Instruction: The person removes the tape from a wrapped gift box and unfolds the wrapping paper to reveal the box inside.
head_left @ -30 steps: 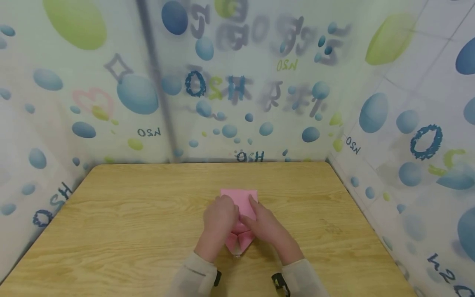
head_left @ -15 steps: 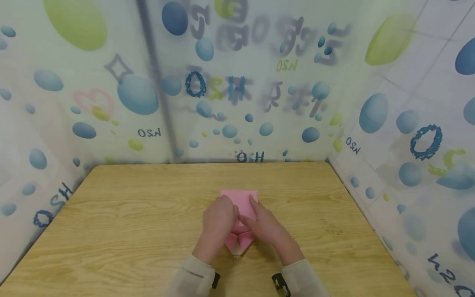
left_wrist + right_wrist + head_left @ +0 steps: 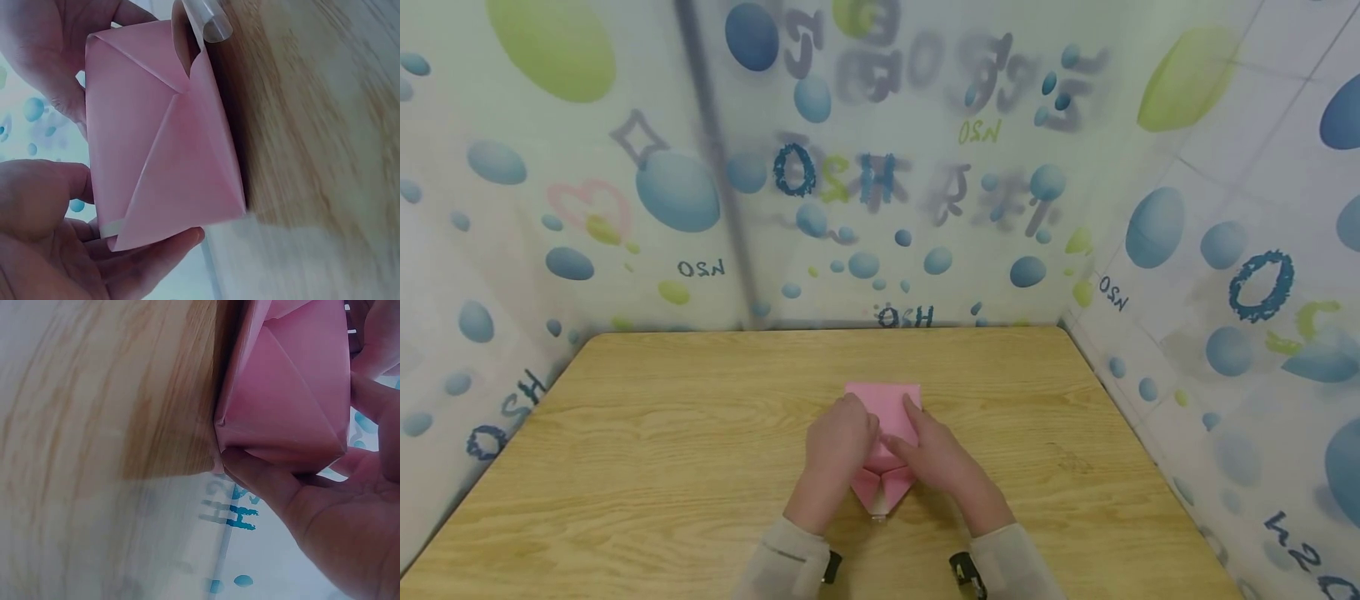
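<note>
The left grip [image 3: 841, 442], a bare hand with bent fingers, holds the left side of a pink paper box [image 3: 893, 408]. The right grip [image 3: 938, 457] clasps the opposite side, its thumb laid over the top and a finger along the side wall. The box sits between both hands, a little right of the middle of the wooden tabletop [image 3: 625, 433]. Its near end narrows in two folded flaps, and there a short clear tube [image 3: 217, 26] sticks out. Pale sleeves [image 3: 786, 558] reach in from the near edge, dark bands [image 3: 967, 575] at the wrists. Beyond stands a bubble-printed backdrop [image 3: 910, 275] with mirrored lettering.
</note>
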The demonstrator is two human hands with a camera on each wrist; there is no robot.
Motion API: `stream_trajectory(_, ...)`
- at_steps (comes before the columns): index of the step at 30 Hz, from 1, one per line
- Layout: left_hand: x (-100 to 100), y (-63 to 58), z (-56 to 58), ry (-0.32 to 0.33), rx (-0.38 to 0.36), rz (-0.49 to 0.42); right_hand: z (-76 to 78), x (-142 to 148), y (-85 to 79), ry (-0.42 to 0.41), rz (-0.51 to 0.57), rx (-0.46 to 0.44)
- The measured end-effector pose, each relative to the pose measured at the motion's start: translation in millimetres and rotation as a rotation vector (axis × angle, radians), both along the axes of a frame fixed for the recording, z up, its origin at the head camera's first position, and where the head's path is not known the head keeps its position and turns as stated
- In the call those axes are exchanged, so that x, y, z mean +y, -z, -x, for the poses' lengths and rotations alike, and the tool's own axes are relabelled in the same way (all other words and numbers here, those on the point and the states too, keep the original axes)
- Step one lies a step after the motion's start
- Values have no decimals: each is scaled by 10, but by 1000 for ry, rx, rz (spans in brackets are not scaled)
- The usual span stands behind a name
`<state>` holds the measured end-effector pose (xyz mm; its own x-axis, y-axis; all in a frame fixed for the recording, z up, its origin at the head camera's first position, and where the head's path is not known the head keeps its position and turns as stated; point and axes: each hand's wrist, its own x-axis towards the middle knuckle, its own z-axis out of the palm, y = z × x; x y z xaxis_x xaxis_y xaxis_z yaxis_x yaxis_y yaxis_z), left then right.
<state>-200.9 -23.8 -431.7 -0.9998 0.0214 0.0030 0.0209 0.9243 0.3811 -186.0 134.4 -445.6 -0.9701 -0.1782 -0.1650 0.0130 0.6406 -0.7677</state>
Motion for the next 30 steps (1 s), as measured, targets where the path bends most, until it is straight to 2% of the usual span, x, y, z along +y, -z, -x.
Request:
stream_trajectory(13,-44,3,11,22,9,0,12,4,10,-1,-6,0)
stream_trajectory(20,-60,21,15,39,48,8,9,10,3,-5,-6,11)
stream_trajectory(30,-21,2,15,45,22,34,0,1,-13,5,-5,-10)
